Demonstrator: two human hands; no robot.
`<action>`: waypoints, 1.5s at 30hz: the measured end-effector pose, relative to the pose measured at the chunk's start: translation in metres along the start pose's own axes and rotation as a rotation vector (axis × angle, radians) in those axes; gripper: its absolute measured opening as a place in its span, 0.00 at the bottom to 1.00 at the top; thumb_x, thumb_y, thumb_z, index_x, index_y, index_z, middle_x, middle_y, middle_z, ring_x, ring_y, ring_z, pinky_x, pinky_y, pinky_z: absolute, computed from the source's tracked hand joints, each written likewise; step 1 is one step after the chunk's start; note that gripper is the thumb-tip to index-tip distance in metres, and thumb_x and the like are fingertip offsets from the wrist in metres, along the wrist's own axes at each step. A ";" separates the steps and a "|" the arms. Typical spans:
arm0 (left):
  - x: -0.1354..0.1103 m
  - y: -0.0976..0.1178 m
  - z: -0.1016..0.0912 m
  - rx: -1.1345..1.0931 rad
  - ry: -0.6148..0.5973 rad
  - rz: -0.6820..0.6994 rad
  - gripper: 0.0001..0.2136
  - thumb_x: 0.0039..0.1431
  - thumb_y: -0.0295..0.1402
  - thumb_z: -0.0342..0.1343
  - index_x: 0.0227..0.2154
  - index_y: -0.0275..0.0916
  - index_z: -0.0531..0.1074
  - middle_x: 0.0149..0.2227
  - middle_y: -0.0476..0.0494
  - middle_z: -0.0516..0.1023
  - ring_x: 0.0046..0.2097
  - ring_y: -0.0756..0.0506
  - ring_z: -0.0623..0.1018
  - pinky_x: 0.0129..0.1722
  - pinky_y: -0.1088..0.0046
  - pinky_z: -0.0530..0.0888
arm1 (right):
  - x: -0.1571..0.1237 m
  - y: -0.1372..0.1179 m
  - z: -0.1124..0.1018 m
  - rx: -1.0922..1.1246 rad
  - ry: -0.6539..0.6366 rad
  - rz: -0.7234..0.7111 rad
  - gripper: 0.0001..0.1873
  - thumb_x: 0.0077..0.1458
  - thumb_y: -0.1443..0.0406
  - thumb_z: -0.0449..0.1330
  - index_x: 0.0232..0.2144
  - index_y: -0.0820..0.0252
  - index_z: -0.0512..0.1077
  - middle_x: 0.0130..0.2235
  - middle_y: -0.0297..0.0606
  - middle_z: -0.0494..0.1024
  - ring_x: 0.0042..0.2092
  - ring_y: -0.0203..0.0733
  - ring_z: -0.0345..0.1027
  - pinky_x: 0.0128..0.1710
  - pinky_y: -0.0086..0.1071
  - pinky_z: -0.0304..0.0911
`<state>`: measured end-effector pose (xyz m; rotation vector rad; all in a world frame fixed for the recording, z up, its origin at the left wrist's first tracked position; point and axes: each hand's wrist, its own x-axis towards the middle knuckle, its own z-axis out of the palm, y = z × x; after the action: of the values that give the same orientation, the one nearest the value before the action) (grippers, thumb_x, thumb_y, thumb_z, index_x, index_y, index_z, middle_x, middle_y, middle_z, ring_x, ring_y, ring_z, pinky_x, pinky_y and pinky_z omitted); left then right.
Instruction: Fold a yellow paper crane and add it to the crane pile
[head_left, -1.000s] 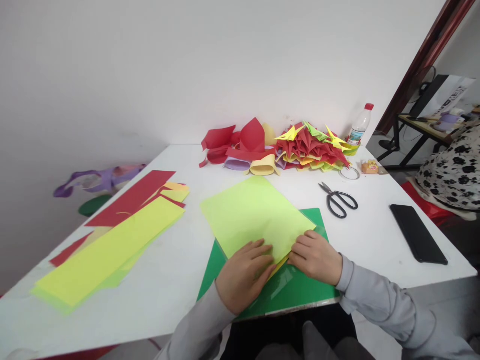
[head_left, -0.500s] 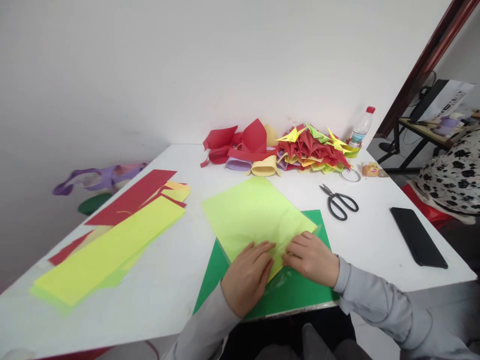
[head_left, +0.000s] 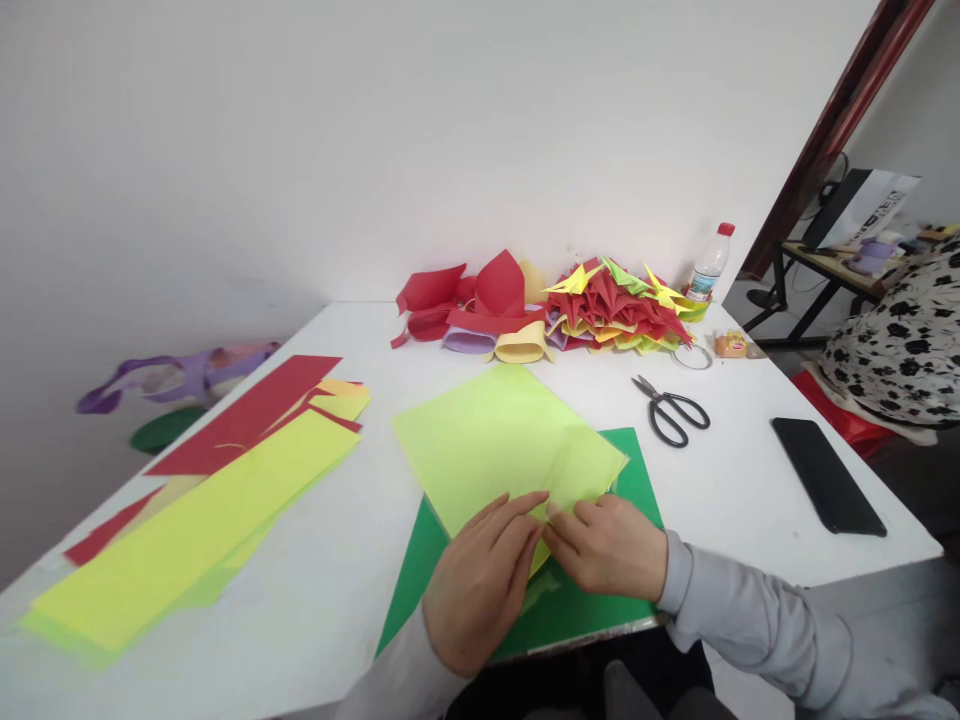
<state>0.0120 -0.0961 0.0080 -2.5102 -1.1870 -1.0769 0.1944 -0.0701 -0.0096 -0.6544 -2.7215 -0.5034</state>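
A yellow-green paper sheet [head_left: 480, 440] lies turned cornerwise on a green sheet [head_left: 600, 605] at the table's near side. My left hand [head_left: 484, 585] rests over the paper's near edge, its fingers on top and its thumb beside that edge, holding it. Close beside it, my right hand [head_left: 604, 545] has curled fingers pinching the same edge. The fingertips of both hands almost meet, and they hide part of the edge between them. Thin, shiny clear film shows on the green sheet below the paper.
Yellow paper strips [head_left: 202, 530] and red paper [head_left: 255, 420] lie at left. Behind are curled paper pieces [head_left: 499, 290], a folded-paper pile [head_left: 611, 305] and a bottle [head_left: 705, 270]. Scissors [head_left: 671, 410] and a black phone-like slab [head_left: 829, 475] lie right. A person in patterned clothing [head_left: 900, 340] sits beyond.
My right hand has slid left and down along the paper's edge, closer to my left hand, its fingers more curled. The view has shifted slightly.
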 end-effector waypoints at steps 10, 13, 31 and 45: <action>0.002 0.002 -0.006 -0.064 -0.006 -0.026 0.07 0.61 0.22 0.47 0.32 0.40 0.68 0.41 0.43 0.80 0.43 0.47 0.79 0.51 0.65 0.73 | -0.002 0.000 -0.002 -0.032 0.194 -0.072 0.10 0.57 0.71 0.49 0.34 0.68 0.71 0.33 0.45 0.76 0.20 0.35 0.58 0.18 0.32 0.44; -0.004 -0.004 -0.010 -0.128 0.076 -0.175 0.05 0.60 0.25 0.50 0.33 0.41 0.69 0.46 0.41 0.78 0.50 0.44 0.77 0.53 0.61 0.72 | -0.001 0.003 -0.008 -0.006 0.272 -0.053 0.11 0.57 0.71 0.49 0.31 0.67 0.72 0.29 0.42 0.75 0.20 0.33 0.56 0.19 0.32 0.42; -0.014 -0.012 -0.025 -1.485 0.366 -1.621 0.14 0.51 0.33 0.61 0.41 0.37 0.73 0.47 0.37 0.79 0.52 0.36 0.76 0.49 0.58 0.76 | -0.009 0.014 -0.046 0.323 0.540 0.153 0.08 0.58 0.73 0.57 0.39 0.64 0.73 0.38 0.41 0.82 0.27 0.36 0.69 0.23 0.33 0.58; 0.000 -0.051 -0.050 -1.506 0.513 -1.531 0.21 0.58 0.26 0.56 0.55 0.40 0.68 0.42 0.40 0.82 0.41 0.38 0.82 0.45 0.59 0.78 | -0.115 0.027 -0.116 0.292 0.513 0.384 0.18 0.58 0.56 0.58 0.51 0.47 0.70 0.36 0.46 0.81 0.35 0.51 0.75 0.29 0.40 0.68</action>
<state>-0.0522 -0.0835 0.0371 -0.6059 -2.6218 -3.5672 0.3292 -0.1379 0.0600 -0.8100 -2.0675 -0.1448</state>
